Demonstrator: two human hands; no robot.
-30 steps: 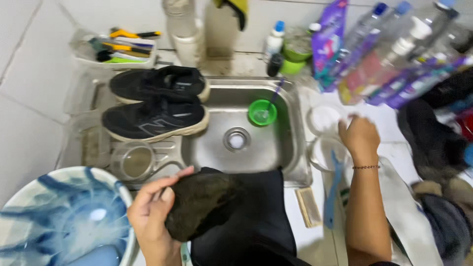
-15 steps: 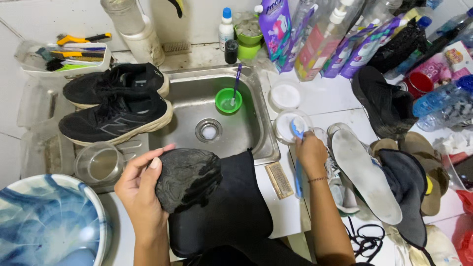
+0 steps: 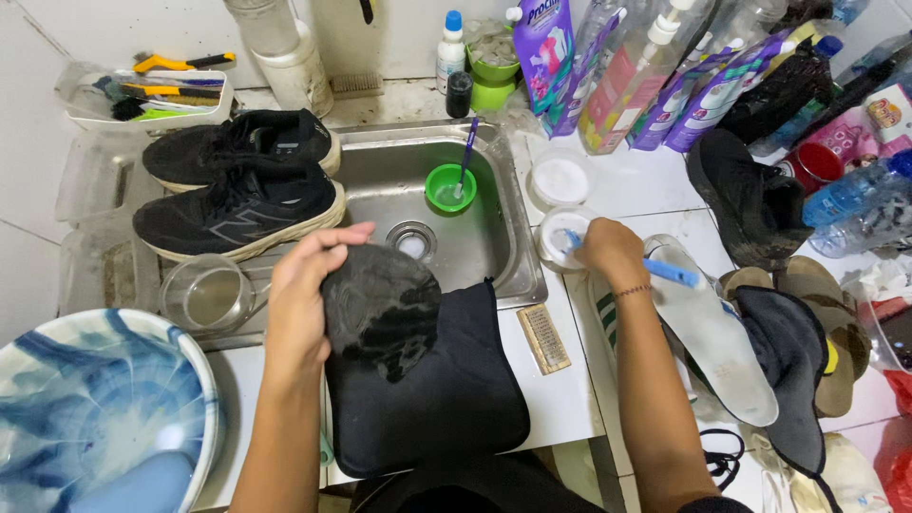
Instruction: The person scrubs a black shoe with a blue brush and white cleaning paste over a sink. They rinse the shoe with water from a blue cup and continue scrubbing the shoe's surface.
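Left hand [image 3: 309,290]: fingers curled over the upper edge of a dark wet insole [image 3: 380,309], thumb hidden behind it; the insole is held tilted above a black cloth [image 3: 446,399] that is draped over the front rim of the steel sink [image 3: 503,237]; right hand [image 3: 608,252]: fingers closed around a blue toothbrush [image 3: 655,269], whose head is dipped into a small round white tub [image 3: 559,235] on the counter just right of the sink; a second white tub [image 3: 559,178] is set just behind it. In the sink: a green cup [image 3: 449,188] with a purple-handled brush standing in it, near the drain. On the draining board to the left: a pair of black sneakers [image 3: 237,185]; a clear glass [image 3: 204,296] in front of them. At lower left: a blue-and-white basin [image 3: 104,408]. To the right of the right hand: a white insole [image 3: 712,328] laid over a white shoe; beside it a dark cloth and sandals.
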